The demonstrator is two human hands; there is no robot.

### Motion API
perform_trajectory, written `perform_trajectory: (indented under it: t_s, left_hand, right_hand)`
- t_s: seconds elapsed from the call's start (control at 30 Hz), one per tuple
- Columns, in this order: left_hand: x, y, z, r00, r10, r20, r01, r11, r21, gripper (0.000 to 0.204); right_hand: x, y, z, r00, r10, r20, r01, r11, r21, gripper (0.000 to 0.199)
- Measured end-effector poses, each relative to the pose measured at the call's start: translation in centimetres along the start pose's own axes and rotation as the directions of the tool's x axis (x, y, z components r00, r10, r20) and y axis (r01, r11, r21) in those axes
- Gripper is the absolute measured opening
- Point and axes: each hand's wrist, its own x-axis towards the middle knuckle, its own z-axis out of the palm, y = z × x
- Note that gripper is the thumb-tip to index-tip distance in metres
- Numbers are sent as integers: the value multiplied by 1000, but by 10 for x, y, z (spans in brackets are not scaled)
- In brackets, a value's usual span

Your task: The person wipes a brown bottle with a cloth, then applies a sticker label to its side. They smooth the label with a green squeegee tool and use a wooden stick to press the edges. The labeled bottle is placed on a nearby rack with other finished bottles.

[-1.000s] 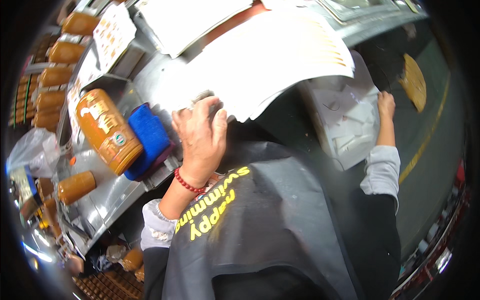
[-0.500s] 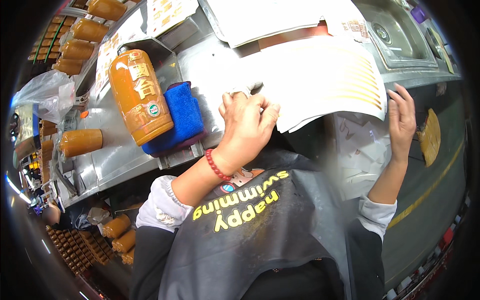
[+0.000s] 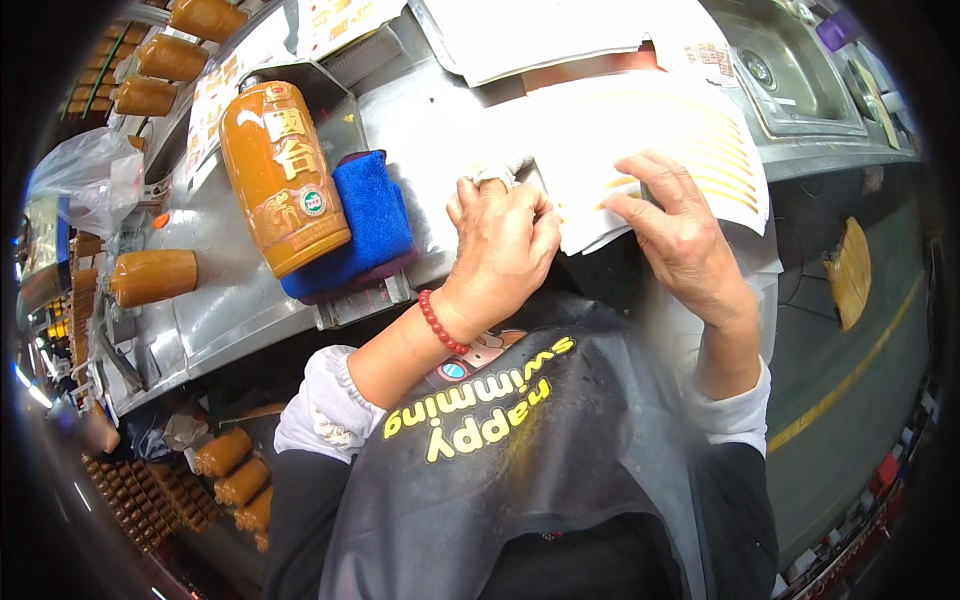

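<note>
My left hand point(image 3: 503, 240), with a red bead bracelet at its wrist, has its fingers curled over a crumpled whitish cloth point(image 3: 503, 174) beside the left end of a stack of white sheets point(image 3: 640, 120). Gold strips run along the sheets' right side. Over the near part of the stack, my right hand point(image 3: 688, 235) is open, thumb and fingers apart, with nothing visible between them. To the left, a large brown bottle point(image 3: 262, 190) with raised gold characters lies tilted on a folded blue towel point(image 3: 375, 225).
Behind the sheets is a white tray point(image 3: 530, 35), and a steel sink point(image 3: 800, 75) sits at the far right. Another brown bottle point(image 3: 155, 277) lies at the bench's left side. Clear plastic bags point(image 3: 95, 170) hang near shelved bottles. A yellow-brown piece point(image 3: 848, 275) stands out at right.
My right hand has moved left from the sheets' right edge to above their near part. My left hand has shifted slightly right, still at the cloth.
</note>
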Motion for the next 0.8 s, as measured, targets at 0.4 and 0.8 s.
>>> perform_trajectory:
  t_s: [0.4,0.8]
  left_hand:
    - [-7,-11,-11,994,108,16,-109,991,77,24]
    - [-7,-4,6,981,190,-42,-177,962,209,49]
  right_hand:
    - [51,62,2,1000,-21,-14,18,977,-215,31]
    - [113,91,11,902,108,418,27,952,-305,38]
